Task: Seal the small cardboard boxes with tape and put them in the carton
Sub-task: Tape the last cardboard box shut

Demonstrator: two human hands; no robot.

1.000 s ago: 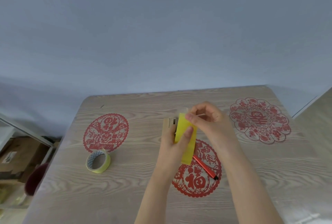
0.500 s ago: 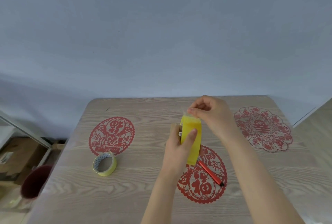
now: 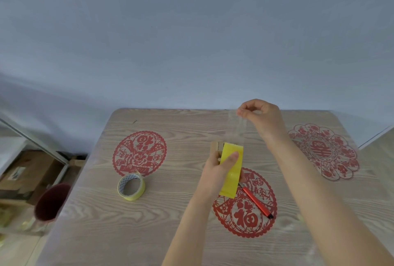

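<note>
A dark red bin [image 3: 51, 201] stands on the floor left of the wooden table [image 3: 170, 223], where a smaller tape roll [image 3: 131, 186] lies on its side. Near the middle, the left hand [image 3: 215, 174] grips a yellow tape roll [image 3: 231, 169] above the table, thumb pressed on its face; a brown cardboard piece [image 3: 215, 147] shows just behind it. A red pen [image 3: 255, 200] lies beneath. A clear strip of tape [image 3: 236, 129] rises to the right hand [image 3: 263, 116], which pinches its end.
</note>
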